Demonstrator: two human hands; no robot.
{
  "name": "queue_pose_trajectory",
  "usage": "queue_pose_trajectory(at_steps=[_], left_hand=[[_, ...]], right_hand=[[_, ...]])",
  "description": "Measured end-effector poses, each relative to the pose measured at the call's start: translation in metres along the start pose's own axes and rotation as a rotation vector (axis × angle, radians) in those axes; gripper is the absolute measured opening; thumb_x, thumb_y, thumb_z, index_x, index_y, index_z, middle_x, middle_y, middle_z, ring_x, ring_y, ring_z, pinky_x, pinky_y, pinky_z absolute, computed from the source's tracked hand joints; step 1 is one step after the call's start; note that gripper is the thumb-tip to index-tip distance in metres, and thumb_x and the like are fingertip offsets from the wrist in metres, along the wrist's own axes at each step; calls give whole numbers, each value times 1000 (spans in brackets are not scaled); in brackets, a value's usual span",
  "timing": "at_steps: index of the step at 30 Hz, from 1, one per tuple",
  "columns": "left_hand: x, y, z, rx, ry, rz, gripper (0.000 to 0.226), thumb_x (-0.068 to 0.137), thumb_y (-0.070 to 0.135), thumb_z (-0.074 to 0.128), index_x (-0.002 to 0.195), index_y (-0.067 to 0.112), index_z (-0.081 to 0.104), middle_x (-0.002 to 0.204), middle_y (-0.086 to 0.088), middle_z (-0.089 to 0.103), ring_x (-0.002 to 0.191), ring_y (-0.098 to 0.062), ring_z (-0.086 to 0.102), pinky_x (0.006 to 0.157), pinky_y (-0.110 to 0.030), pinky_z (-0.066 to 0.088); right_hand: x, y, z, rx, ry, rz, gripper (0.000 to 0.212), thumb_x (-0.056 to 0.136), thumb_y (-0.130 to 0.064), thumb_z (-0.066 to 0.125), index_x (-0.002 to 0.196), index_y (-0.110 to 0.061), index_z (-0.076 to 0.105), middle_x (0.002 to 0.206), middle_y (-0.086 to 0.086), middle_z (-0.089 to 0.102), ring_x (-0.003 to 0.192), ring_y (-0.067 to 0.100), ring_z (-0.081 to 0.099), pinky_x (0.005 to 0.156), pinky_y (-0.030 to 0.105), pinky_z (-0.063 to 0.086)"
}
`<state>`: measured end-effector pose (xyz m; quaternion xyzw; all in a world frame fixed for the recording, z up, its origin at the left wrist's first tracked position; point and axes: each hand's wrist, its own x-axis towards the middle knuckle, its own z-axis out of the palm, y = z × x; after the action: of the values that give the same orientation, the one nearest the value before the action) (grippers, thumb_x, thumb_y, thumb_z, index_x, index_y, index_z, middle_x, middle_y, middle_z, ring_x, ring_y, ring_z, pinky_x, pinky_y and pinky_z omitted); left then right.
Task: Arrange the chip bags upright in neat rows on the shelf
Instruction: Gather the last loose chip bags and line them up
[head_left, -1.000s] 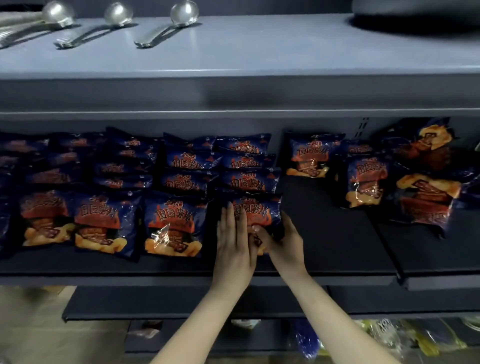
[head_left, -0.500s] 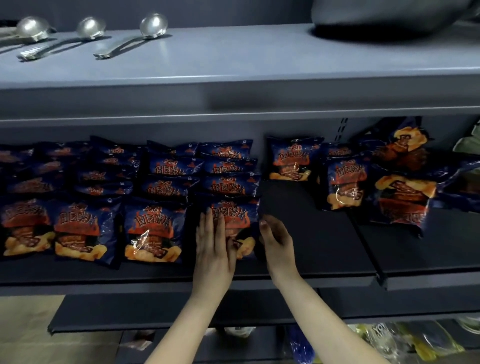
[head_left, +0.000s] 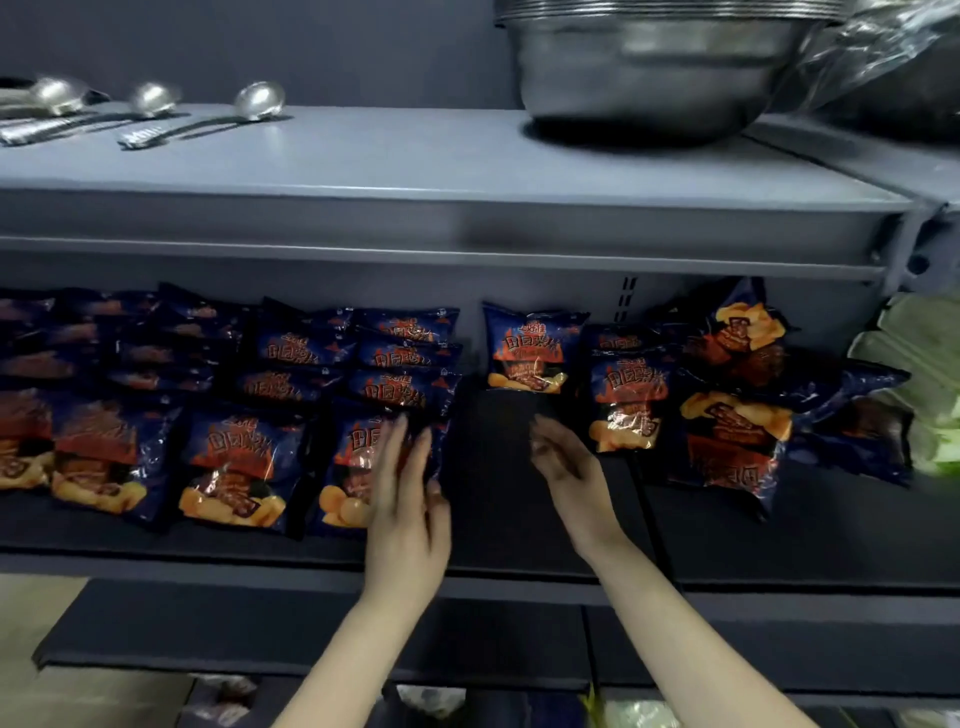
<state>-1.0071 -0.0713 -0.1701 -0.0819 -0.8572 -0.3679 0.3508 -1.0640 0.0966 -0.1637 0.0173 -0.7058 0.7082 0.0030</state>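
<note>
fingers (head_left: 404, 441) of the left hand (head_left: 410, 514) lie straight and together against the face of the front bag (head_left: 348, 467), steadying it and gripping nothing. a second ago the right hand (head_left: 569, 470) pinched that bag's right edge. now it has let go and swung off to the right. it hangs over the bare dark shelf (head_left: 498, 499), its fingers (head_left: 545, 447) loosely bent, blurred, and holding nothing.

just right of those fingertips stands a loose bag (head_left: 626, 402), with a tumbled heap (head_left: 737, 421) of bags past it. beyond the fingertips, at the back, a lone bag (head_left: 527, 348) stands by itself. left of the left fingers run the finished rows (head_left: 234, 467), their front bags leaning upright.

judging from this, the front bag is now set in place. the right hand is probably going for the loose bag, to start filling the gap between the two hands. ladles (head_left: 249, 104) and a steel bowl (head_left: 649, 67) sit on the tier above.
</note>
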Motion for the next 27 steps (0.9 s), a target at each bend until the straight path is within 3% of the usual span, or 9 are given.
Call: queue_pose_trajectory(at_steps=[3, 7, 9, 13, 17, 21, 27], left_hand=[[-2, 34, 26, -76, -72, -2, 49, 92, 15, 33, 140, 15, 30, 151, -4, 22, 142, -13, 16, 113, -16, 15], [-10, 48, 74, 59, -384, -48, 56, 97, 16, 33, 148, 12, 10, 156, -2, 5, 144, -13, -1, 117, -26, 2], [-6, 37, 91, 240, -461, -91, 57, 97, 27, 21, 148, 10, 5, 157, -7, 4, 144, -20, -1, 114, -29, -5], [2, 20, 102, 407, -590, -152, 86, 75, 51, -11, 148, 11, 10, 156, -10, 8, 144, -24, 3, 115, -33, 0], [4, 20, 102, 419, -676, -140, 88, 73, 53, -12, 148, 15, 16, 156, -9, 11, 144, -25, 4, 116, -37, 4], [3, 19, 102, 416, -671, -143, 85, 75, 53, -9, 147, 15, 17, 156, -9, 13, 144, -25, 4, 116, -38, 5], [3, 18, 100, 380, -647, -126, 79, 80, 51, -1, 147, 13, 18, 155, -11, 15, 144, -27, 7, 115, -36, 5]], right_hand=[[17, -4, -1, -156, -97, 18, 47, 96, -19, 50, 142, -18, 40, 142, -4, 46, 126, 4, 42, 105, 19, 30], [48, -1, -4, -377, -144, 62, 57, 97, -23, 46, 148, -13, 22, 151, 7, 33, 138, 23, 33, 111, 30, 26], [60, 1, -10, -399, -97, 93, 59, 97, -24, 46, 149, -13, 20, 150, 11, 32, 136, 27, 34, 109, 33, 28], [76, 6, -18, -427, -29, 143, 68, 96, -27, 47, 151, -16, 7, 155, 9, 23, 138, 29, 29, 108, 34, 28], [88, 7, -14, -396, 49, 152, 73, 97, -24, 46, 151, -17, -2, 159, 6, 8, 142, 27, 20, 109, 31, 24], [102, 6, -5, -308, 140, 147, 74, 94, -20, 47, 151, -21, 1, 157, 7, 15, 141, 29, 24, 112, 37, 26], [115, 5, 7, -347, 283, 164, 69, 94, -36, 51, 150, -22, 15, 148, 16, 33, 131, 35, 38, 102, 41, 37]])
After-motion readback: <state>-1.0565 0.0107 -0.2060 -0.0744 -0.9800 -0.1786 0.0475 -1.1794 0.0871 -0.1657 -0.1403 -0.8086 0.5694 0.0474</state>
